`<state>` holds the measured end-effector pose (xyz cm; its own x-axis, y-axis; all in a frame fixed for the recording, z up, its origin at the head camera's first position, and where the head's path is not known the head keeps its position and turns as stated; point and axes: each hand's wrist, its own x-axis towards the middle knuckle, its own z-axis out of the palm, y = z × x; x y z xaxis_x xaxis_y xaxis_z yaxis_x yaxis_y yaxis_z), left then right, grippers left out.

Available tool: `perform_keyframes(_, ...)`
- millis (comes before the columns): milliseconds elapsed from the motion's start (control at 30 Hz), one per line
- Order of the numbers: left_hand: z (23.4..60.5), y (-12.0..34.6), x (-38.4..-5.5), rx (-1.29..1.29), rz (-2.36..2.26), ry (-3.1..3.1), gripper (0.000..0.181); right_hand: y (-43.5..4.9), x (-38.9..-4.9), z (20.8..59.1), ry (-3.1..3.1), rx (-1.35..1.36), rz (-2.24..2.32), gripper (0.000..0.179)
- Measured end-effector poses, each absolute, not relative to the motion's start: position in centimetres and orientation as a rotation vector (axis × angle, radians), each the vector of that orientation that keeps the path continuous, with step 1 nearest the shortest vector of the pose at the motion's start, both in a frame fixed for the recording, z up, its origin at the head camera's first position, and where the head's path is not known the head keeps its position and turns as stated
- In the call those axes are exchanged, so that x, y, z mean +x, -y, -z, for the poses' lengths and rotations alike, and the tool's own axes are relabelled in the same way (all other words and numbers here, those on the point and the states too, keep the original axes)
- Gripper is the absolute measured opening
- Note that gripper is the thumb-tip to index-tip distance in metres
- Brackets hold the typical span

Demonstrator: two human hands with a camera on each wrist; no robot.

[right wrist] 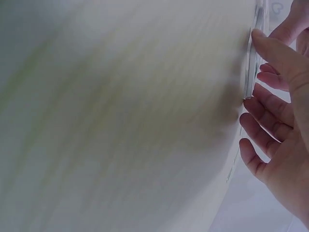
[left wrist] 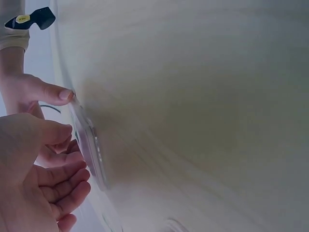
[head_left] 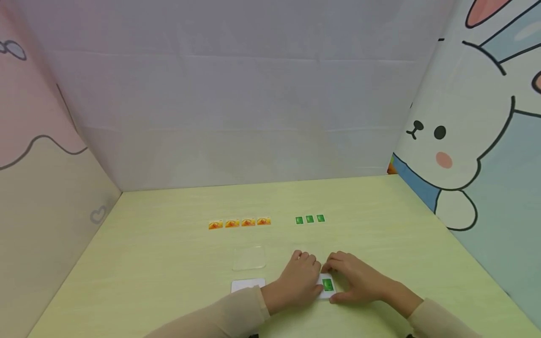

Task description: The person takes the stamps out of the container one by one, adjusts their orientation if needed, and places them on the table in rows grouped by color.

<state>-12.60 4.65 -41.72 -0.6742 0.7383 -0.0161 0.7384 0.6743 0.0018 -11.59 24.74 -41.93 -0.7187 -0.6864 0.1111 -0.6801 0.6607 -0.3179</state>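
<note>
A flat white slab (head_left: pixel 326 295) with a small green picture card (head_left: pixel 328 284) on its face lies on the table between my hands. In the right wrist view the slab (right wrist: pixel 252 67) has a clear edge. My right hand (head_left: pixel 359 279) grips its right side, thumb at the near edge and fingers at the far edge. Across its left part reaches my left hand (head_left: pixel 297 277), the thumb by the green card and the fingers bent at the far edge. That hand hides much of the slab; in the left wrist view its fingers (left wrist: pixel 72 186) touch the rim.
Several orange picture cards (head_left: pixel 239 223) form a row farther back, with three green cards (head_left: pixel 310 219) to their right. A clear square piece (head_left: pixel 249 258) lies behind a second white slab (head_left: pixel 247 283), which my left forearm partly covers. Printed curtains (head_left: pixel 456 141) border the table.
</note>
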Motion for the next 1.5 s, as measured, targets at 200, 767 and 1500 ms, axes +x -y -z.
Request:
perform_keyframes(200, 41.8, -5.1, -12.4, 1.242, -0.003, -2.862, 0.035, -24.7, -11.6, 41.8, -2.839, -1.147, 0.541, 0.047)
perform_keyframes(767, 41.9, -6.3, -11.7, 1.035, 0.048, -2.913, 0.053, -24.8, -11.7, 41.9, -2.849, -1.174, 0.548, 0.046)
perform_keyframes(1500, 42.4, -6.8, -11.5, 0.953, 0.085, -2.968, 0.055, -24.9, -11.6, 42.1, -2.837, -1.165, 0.56, 0.047)
